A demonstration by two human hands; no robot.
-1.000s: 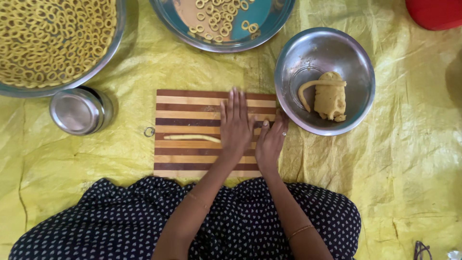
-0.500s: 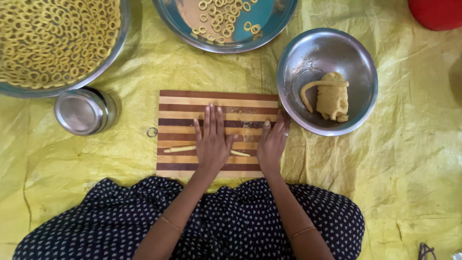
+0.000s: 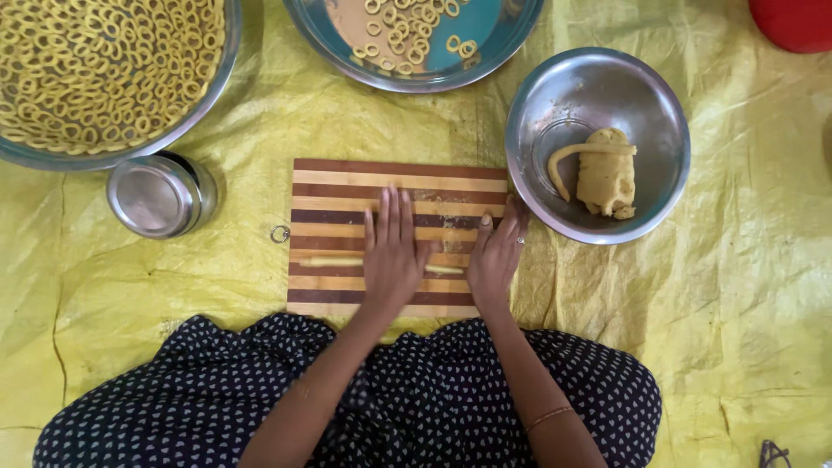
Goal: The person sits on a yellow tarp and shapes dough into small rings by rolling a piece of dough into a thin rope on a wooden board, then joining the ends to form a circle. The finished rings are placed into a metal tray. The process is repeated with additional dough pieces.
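Wooden board (image 3: 347, 186) bears one dough rope (image 3: 334, 261) under flat left hand (image 3: 394, 256); right hand (image 3: 496, 256) rests open, each grip empty.

Striped wooden cutting board (image 3: 347, 178) at centre of yellow plastic floor sheet (image 3: 745, 303). Thin pale dough rope (image 3: 331, 261) on board, under left hand (image 3: 392, 253). Right hand (image 3: 496, 258) on board's right edge. Steel bowl with dough lump (image 3: 598, 143) right of board. Small steel container (image 3: 160, 195) left. Two wide trays of dough rings (image 3: 104, 69) (image 3: 416, 39) behind.
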